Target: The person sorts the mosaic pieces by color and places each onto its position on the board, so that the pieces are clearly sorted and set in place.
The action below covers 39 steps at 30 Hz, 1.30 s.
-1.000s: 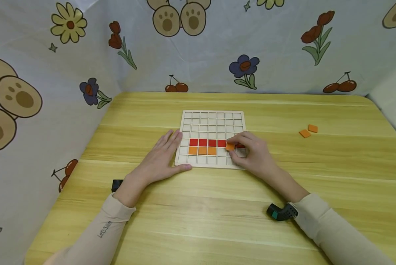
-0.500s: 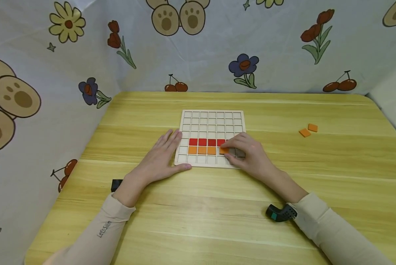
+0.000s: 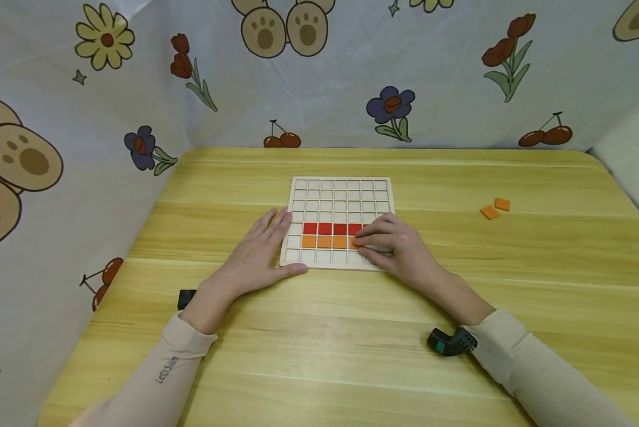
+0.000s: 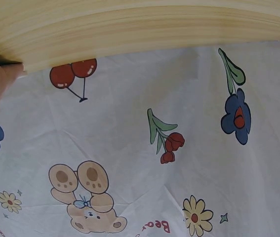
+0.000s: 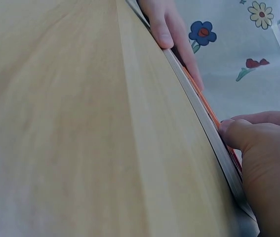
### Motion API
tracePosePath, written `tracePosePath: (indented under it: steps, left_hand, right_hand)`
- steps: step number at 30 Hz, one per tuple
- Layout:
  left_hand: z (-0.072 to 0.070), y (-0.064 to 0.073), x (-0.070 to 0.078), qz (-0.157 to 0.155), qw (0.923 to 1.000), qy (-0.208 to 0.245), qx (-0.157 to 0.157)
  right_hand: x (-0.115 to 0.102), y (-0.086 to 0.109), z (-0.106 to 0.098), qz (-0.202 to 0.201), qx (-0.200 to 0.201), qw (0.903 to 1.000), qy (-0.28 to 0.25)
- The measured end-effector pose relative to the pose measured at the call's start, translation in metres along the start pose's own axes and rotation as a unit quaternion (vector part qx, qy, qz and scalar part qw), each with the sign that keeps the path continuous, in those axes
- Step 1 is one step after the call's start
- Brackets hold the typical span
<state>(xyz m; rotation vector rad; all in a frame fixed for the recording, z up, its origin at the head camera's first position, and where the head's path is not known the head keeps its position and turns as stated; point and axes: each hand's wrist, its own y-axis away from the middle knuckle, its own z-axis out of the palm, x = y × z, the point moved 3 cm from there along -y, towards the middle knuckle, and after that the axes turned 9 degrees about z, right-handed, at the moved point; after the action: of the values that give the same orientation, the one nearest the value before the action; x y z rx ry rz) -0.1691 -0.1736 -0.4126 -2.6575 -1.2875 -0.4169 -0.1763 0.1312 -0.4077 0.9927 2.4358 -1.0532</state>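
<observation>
A pale wooden grid board [image 3: 340,195] lies on the table. Red square tiles [image 3: 325,229] fill part of one row, partly covered by the right hand. Below them, nearer the person, orange tiles [image 3: 324,242] sit side by side. My right hand [image 3: 404,246] has its thumb and fingertips on another orange tile [image 3: 354,244] at the right end of that orange row, largely hidden by the fingers. With fingers straight, my left hand [image 3: 255,249] rests at the board's left edge, its thumb at the near left corner. In the right wrist view, the right fingertips touch the board's surface.
Two loose orange tiles [image 3: 489,213] lie on the wooden table [image 3: 319,350], to the right of the board. A printed cloth [image 3: 330,107] hangs behind the table and along its left side. Dark wrist devices [image 3: 451,342] sit on both wrists.
The right hand has moved left and slightly down with the orange tile, from over the board's right part to beside the other orange tiles. The left hand has stayed in place.
</observation>
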Motion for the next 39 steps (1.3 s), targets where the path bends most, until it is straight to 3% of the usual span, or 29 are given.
tracePosePath:
  steps: [7,14,23,28,39]
  left_hand:
    - [0.0,0.0,-0.001,0.002,1.0,0.001,0.002]
    - [-0.001,0.001,-0.001,0.0,1.0,0.0,0.004]
    - [0.0,0.001,-0.001,0.003,1.0,-0.003,0.007]
    - [0.001,0.001,-0.001,0.004,0.9999,-0.004,0.01]
    - [0.001,0.001,-0.001,0.004,1.0,-0.003,0.006]
  right_hand:
    - [0.0,-0.001,0.0,-0.013,0.002,0.9999,0.003]
    - [0.005,-0.001,-0.005,0.031,0.066,0.9972,0.01]
    - [0.027,0.004,-0.019,0.079,0.103,0.9909,0.034]
    - [0.045,0.009,-0.036,0.127,0.134,0.9805,0.068]
    - [0.08,0.038,-0.083,0.24,0.184,0.9466,0.113]
